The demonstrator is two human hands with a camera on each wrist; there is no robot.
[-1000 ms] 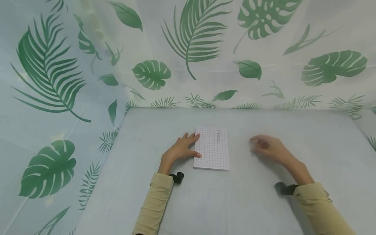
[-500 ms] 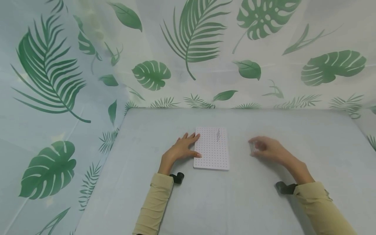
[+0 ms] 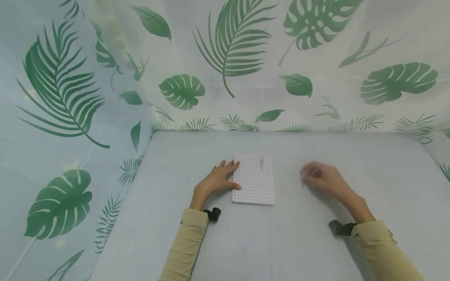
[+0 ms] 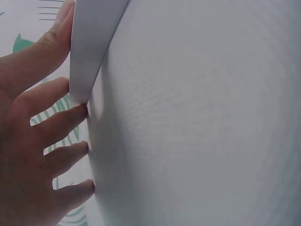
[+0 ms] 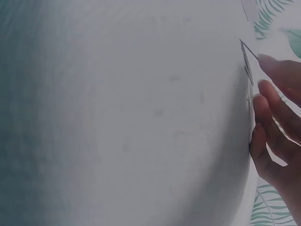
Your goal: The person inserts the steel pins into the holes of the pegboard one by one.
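Observation:
A white pegboard (image 3: 253, 187) with rows of small holes lies flat on the table. Several thin metal pins (image 3: 261, 162) stand in its upper right part. My left hand (image 3: 218, 177) steadies the board's left side with spread fingers, the thumb over its near left part; the left wrist view shows the board's side wall (image 4: 89, 52) beside the thumb. To the right, my right hand (image 3: 323, 178) is low over the table. In the right wrist view a thin metal pin (image 5: 249, 49) extends from the thumb tip, with more pins (image 5: 246, 63) by the fingertips, their number unclear.
The table (image 3: 246, 242) has a pale cover. A white curtain (image 3: 242, 105) with green leaf prints hangs at the back and left. Each wrist wears a black camera mount, one at the left wrist (image 3: 213, 214), one at the right (image 3: 340, 228).
My right hand's fingers have shifted slightly and drawn closer together around the pins at the same spot. My left hand and the board stay put.

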